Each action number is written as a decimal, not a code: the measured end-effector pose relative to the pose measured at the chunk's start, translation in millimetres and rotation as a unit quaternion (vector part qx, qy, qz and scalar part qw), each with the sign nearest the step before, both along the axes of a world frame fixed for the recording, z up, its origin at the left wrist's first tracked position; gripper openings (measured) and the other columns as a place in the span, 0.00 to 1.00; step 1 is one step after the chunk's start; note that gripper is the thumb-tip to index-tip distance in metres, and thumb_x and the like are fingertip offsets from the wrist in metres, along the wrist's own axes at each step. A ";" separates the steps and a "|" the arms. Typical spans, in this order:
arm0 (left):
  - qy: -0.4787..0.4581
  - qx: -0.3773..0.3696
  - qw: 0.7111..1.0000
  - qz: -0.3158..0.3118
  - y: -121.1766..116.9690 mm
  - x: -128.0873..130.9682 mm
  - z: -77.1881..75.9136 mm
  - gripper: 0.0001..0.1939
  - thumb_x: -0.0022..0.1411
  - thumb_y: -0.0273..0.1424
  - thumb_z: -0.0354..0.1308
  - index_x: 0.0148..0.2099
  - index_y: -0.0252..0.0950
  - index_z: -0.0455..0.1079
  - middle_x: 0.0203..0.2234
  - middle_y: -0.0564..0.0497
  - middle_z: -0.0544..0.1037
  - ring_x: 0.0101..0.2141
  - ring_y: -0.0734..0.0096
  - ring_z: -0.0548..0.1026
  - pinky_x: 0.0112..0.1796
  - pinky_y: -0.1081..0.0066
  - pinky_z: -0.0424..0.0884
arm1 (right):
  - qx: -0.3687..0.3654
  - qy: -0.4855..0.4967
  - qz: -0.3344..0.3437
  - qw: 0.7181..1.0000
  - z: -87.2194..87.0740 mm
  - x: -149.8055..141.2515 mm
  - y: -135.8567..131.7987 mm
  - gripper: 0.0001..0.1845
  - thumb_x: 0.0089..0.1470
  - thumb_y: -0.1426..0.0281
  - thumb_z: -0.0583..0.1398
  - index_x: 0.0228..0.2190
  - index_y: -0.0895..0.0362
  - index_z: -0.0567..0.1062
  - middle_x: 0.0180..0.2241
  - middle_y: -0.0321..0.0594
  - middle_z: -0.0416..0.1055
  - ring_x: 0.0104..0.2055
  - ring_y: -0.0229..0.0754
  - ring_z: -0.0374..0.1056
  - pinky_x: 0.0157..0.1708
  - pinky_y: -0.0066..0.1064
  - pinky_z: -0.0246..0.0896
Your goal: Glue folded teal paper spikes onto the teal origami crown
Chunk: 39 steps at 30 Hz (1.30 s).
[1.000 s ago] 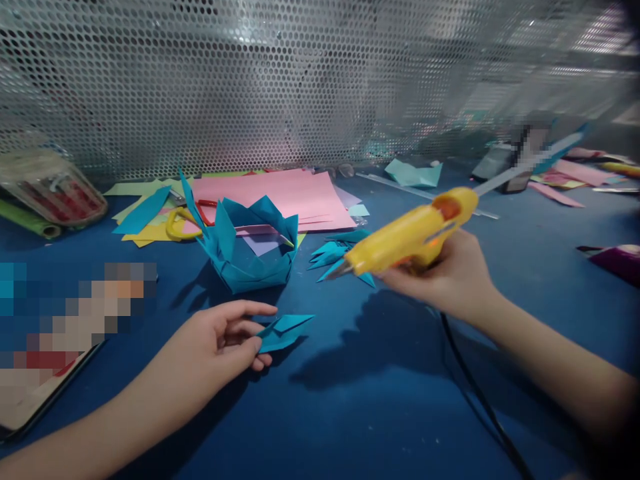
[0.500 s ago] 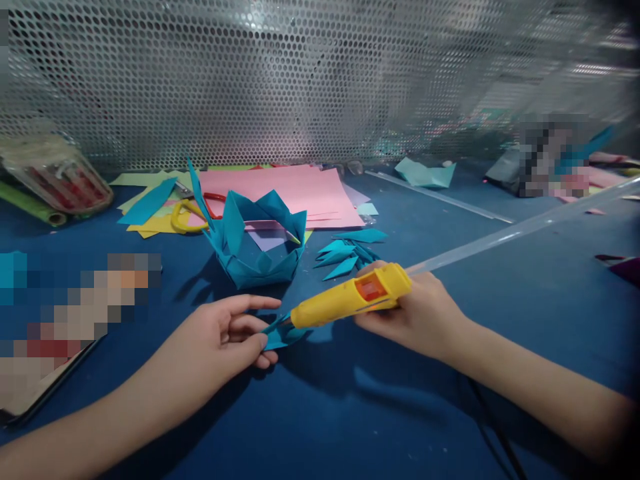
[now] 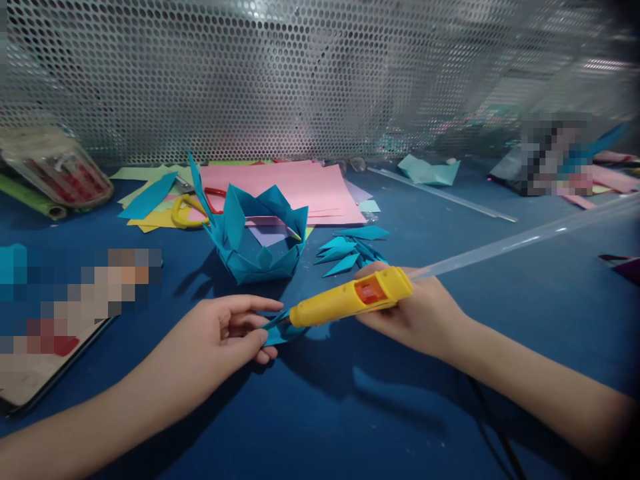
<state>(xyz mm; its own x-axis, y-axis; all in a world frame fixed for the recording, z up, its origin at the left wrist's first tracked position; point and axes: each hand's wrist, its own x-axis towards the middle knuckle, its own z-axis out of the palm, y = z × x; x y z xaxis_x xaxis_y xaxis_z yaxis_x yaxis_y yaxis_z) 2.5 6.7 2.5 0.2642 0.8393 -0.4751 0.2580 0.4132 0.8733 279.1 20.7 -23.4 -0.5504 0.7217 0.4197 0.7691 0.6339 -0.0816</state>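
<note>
Between thumb and fingers, my left hand (image 3: 235, 333) pinches a folded blue paper piece (image 3: 280, 333) just above the table. My right hand (image 3: 415, 313) grips a yellow hot glue gun (image 3: 345, 300). Its nozzle points left and reaches into the fold of the paper piece; whether glue is coming out cannot be seen. A long clear glue stick (image 3: 525, 237) extends from the gun's rear. Beyond my left hand stands a ring of joined blue folded paper (image 3: 260, 263) with pointed tips. Several loose folded blue pieces (image 3: 345, 250) lie near my right hand.
Coloured paper sheets (image 3: 280, 183) and scissors with yellow and red handles (image 3: 187, 212) lie behind the ring. A clear jar (image 3: 65, 170) is at far left, a blurred-out phone-like slab (image 3: 50, 373) nearer. Another glue stick (image 3: 445, 193) lies behind; a perforated metal panel (image 3: 300, 80) backs the table.
Both hands keep nearly the same pose, with the nozzle still in the paper fold. The glue stick's rear end has dipped slightly, and the view has shifted a little.
</note>
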 end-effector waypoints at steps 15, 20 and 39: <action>-0.008 0.002 1.000 0.006 -0.3 -1.7 -1.7 0.19 0.48 0.32 0.67 0.44 0.36 0.75 0.22 0.57 0.82 0.25 0.72 0.81 0.32 0.76 0.77 | 0.021 0.036 0.018 0.999 3.6 -4.9 0.1 0.04 0.54 0.70 0.57 0.29 0.55 0.71 0.23 0.36 0.76 0.20 0.37 0.71 0.21 0.24 0.61; -0.008 0.000 1.000 0.007 -0.9 -1.3 -0.6 0.17 0.50 0.30 0.66 0.45 0.37 0.76 0.25 0.56 0.83 0.27 0.71 0.83 0.34 0.76 0.78 | 0.035 0.047 0.027 0.998 3.8 -4.0 -1.1 0.05 0.54 0.70 0.58 0.27 0.55 0.71 0.23 0.38 0.77 0.21 0.40 0.73 0.21 0.25 0.61; -0.012 0.010 1.000 0.008 -1.7 -2.6 -4.0 0.14 0.54 0.28 0.65 0.45 0.37 0.76 0.27 0.56 0.84 0.29 0.70 0.84 0.35 0.76 0.79 | 0.010 0.074 0.099 0.992 4.9 -5.6 0.1 0.04 0.58 0.74 0.56 0.37 0.53 0.67 0.26 0.36 0.73 0.24 0.37 0.70 0.26 0.26 0.61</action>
